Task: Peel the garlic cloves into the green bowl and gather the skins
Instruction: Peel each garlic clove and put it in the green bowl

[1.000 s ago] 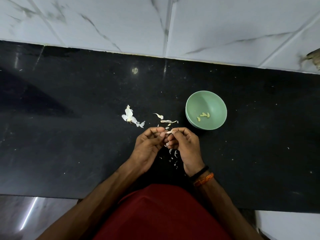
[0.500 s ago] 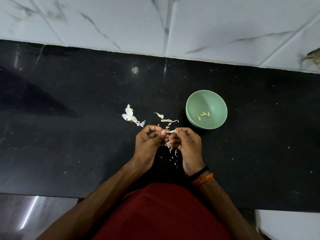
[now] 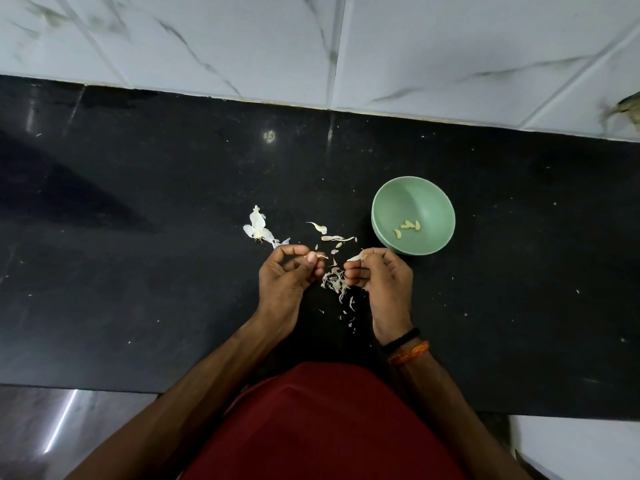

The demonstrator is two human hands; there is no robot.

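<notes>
Counter: black stone, speckled, backed by white marbled tiles.

Bowl: green, on the counter just beyond and right of the right hand. Holds four peeled cloves lying near its bottom.

Husk: large white papery piece with root end, on the counter left of the hands, just beyond the left hand.

Skins: a loose pile on the counter between the two hands, with small flakes trailing toward the body. More strips lie beyond the hands, between husk and bowl.

Left hand: fingers curled, thumb and forefinger pinching a small pale scrap; whether skin or clove cannot be told.

Right hand: fingers curled, fingertips pinching a pale piece, skin or clove not clear. Black and orange bands on the wrist.

Red shirt: fills the lower middle of the view, hiding the counter's near edge.

Change from half a second ago: the hands, then touching over one piece, are now apart, each holding its own bit, and the pile between them is uncovered. Bowl, cloves and husk unmoved.
</notes>
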